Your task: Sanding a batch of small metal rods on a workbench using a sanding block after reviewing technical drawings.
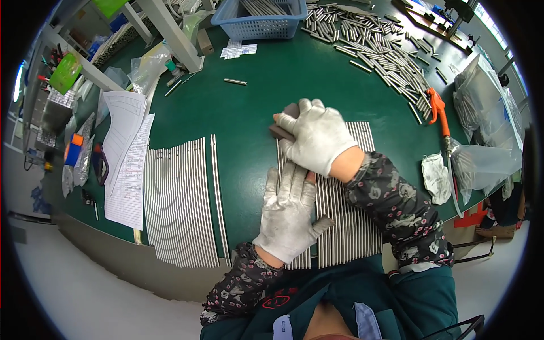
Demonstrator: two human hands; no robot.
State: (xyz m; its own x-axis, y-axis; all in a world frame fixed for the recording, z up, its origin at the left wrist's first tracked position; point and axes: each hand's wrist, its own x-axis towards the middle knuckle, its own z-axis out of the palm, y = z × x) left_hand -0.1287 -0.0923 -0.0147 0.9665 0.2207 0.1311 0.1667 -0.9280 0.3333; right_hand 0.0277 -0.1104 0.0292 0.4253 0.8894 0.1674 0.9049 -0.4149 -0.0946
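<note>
head view: right hand (318, 139) grips a grey block (285, 122) at the far ends of the metal rods (345, 221), left hand (289, 212) flat, fingers spread, pinning them. second rod row (178, 201) lies untouched beside, looks roughly halfway.

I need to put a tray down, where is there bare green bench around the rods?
Bare green mat lies between the blue basket, the left rod row and the right hand; only one short rod lies there. The scattered short rods crowd the far right.
</note>
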